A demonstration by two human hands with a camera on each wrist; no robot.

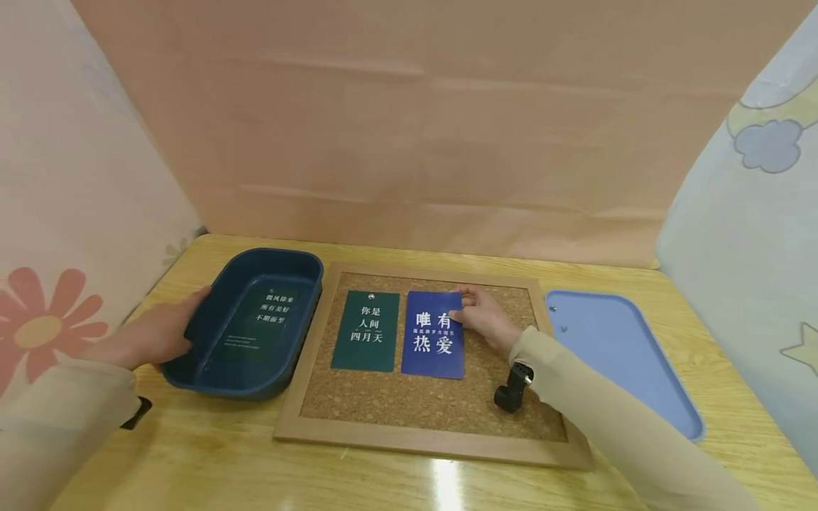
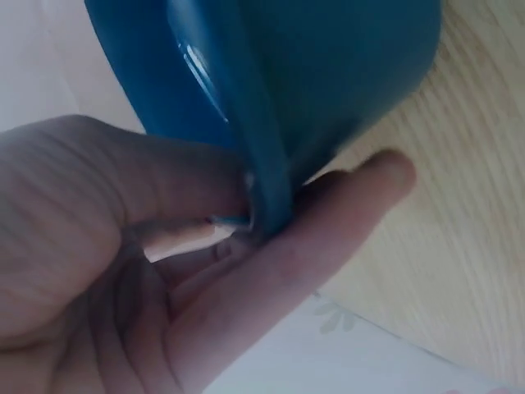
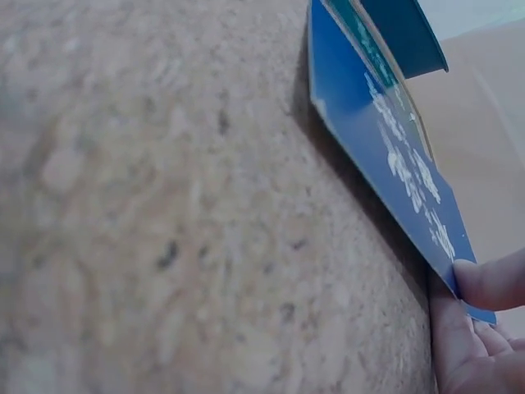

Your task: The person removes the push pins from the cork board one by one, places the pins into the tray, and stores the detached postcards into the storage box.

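My right hand (image 1: pixel 482 316) pinches the upper right corner of a blue card (image 1: pixel 433 355) with white Chinese characters. In the right wrist view the thumb lies on the printed face and fingers are behind the card, which sits close over the cork board (image 1: pixel 364 404). Left of it on the cork lies a green card (image 1: pixel 364 355) with a pushpin (image 1: pixel 371 297) at its top. My left hand (image 1: pixel 166 328) grips the left rim of a dark blue bin (image 1: pixel 300 355), thumb inside and fingers outside. Inside the bin lies a dark green card (image 1: pixel 255 330).
To the right of the wooden-framed board stands a light blue tray (image 1: pixel 626 348) with two small pushpins (image 1: pixel 564 328) near its left edge. A paper-covered wall (image 1: pixel 422 142) closes off the back, and patterned sheets (image 1: pixel 754 234) flank both sides of the wooden table (image 1: pixel 358 482).
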